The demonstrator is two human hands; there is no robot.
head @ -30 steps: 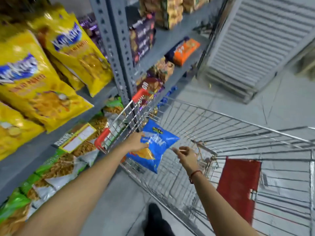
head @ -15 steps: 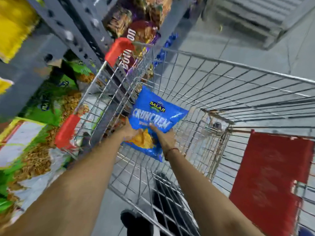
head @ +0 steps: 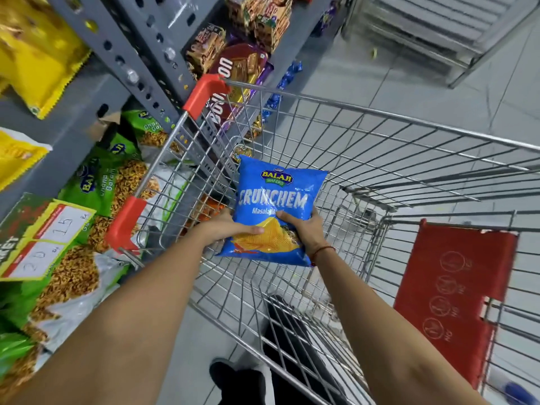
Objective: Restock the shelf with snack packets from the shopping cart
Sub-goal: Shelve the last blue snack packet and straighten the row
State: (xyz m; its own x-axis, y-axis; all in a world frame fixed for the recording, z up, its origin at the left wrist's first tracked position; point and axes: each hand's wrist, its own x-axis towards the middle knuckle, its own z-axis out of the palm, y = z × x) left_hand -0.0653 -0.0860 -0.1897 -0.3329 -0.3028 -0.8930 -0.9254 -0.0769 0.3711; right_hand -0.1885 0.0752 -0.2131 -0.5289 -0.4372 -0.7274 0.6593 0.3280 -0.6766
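Above the wire basket of the shopping cart, a blue snack packet was held upright between both hands. Left hand gripped its lower left edge with the thumb across the front; right hand clasped the lower right side. Shelf stood just left of the cart.

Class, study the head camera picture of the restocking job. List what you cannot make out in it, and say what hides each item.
- Blue packet: its flavour line is partly covered by the right hand; the left hand covers its lower left edge.
- Yellow packets: cut off by the left edge.
- Price tag: small print too small to read.
- Purple pack: name crossed by the cart wires.
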